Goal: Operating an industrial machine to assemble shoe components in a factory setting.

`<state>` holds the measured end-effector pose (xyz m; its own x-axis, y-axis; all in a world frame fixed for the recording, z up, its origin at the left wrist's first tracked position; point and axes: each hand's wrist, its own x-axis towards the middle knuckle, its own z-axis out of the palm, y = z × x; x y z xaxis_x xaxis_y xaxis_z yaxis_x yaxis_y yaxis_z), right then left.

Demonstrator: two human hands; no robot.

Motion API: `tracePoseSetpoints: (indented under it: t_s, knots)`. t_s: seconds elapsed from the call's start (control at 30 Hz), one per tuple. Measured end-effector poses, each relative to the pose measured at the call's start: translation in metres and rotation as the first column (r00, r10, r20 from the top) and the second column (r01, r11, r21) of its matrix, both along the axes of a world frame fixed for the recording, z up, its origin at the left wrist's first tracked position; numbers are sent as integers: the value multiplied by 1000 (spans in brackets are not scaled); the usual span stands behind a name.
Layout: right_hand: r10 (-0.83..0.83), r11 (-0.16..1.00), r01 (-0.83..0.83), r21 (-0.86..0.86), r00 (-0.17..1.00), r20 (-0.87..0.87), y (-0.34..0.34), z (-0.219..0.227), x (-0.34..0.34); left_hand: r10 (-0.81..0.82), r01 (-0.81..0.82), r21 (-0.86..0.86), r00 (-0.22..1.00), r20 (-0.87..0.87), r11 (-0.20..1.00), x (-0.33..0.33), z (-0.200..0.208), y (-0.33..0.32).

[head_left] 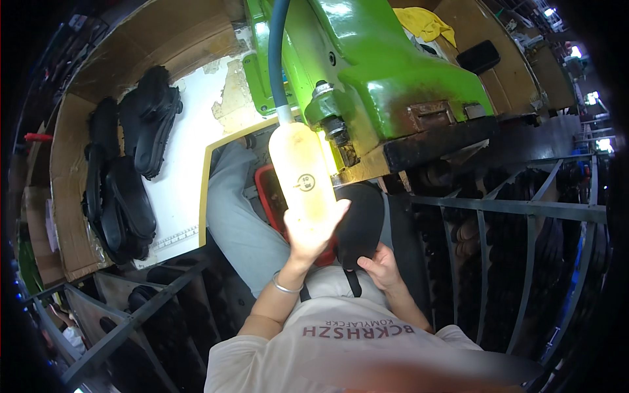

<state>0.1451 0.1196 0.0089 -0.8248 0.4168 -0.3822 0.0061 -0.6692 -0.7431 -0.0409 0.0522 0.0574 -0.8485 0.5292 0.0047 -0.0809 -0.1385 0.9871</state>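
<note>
Two hands engaged: left hand (308, 237) grasps one pale sole-shaped piece (301, 157); right hand (382, 267) grips one black piece (362, 219). One green machine (373, 56) adjoins the counter (190, 124).

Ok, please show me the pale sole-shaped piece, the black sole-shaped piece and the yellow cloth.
Pale sole-shaped piece (302, 161): head view, middle of its face.
Black sole-shaped piece (362, 219): head view, middle of its visible face.
Yellow cloth (426, 25): head view, middle of its crumpled surface.
</note>
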Motion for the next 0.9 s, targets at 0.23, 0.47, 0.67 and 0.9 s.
tracePoseSetpoints:
  t_s: [0.23, 0.47, 0.67, 0.9]
  knots:
    - [-40, 997, 40, -73, 999, 8, 3, 9, 9, 17, -154, -218, 851, -526, 964, -8, -23, 20]
    - [-285, 923, 278, 266, 959, -13, 61, 49, 10, 24, -40, -67, 974, -225, 997, -1, -23, 7]
    - [-284, 863, 274, 424, 958, -40, 109, 73, -29, -119, 120, 72, 993, -21, 990, -13, -3, -7]
    - [-232, 864, 257, 432, 966, -111, 120, 73, -81, -21, 29, 47, 986, -167, 998, -29, 3, -27]
